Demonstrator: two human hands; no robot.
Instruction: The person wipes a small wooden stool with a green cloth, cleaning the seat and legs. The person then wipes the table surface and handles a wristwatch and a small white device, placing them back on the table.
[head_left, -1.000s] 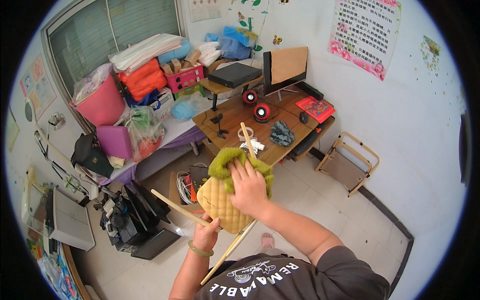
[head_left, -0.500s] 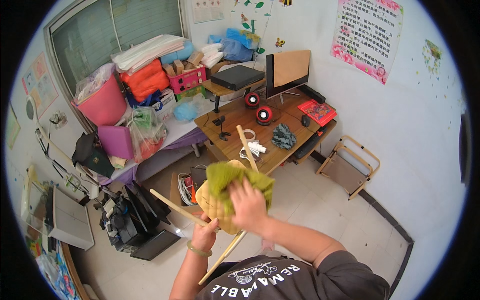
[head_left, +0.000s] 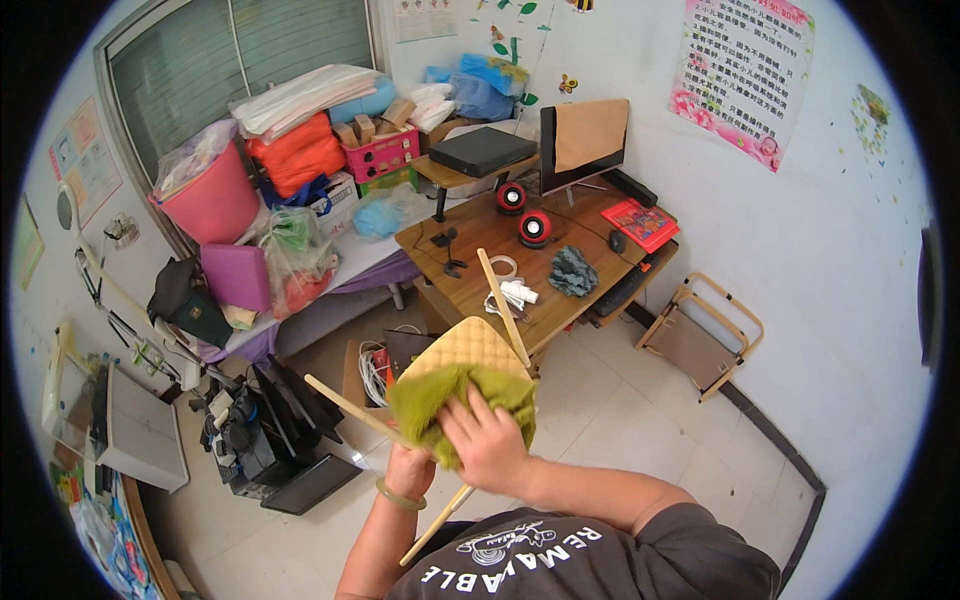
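Observation:
A small stool with a quilted pale-yellow seat (head_left: 465, 345) and light wooden legs is held up in front of my body, legs sticking out to several sides. Its near left corner, by the base of a leg (head_left: 352, 408), is in the grip of my left hand (head_left: 408, 472); a bangle is on that wrist. My right hand (head_left: 487, 440) presses a fuzzy olive-green cloth (head_left: 425, 402) against the near part of the seat, fingers bent into the fabric. The cloth covers that part of the seat and some of my left fingers.
Beyond the stool stands a wooden desk (head_left: 455, 225) with a monitor, red speakers (head_left: 534, 229) and a crumpled dark grey cloth (head_left: 572, 272). A folding chair (head_left: 702, 335) leans by the right wall. Black electronics (head_left: 265, 440) and a box of cables (head_left: 374, 372) sit on the floor at left.
My right hand and the green cloth have slid toward me across the seat, baring its far part. My left hand keeps its grip on the stool.

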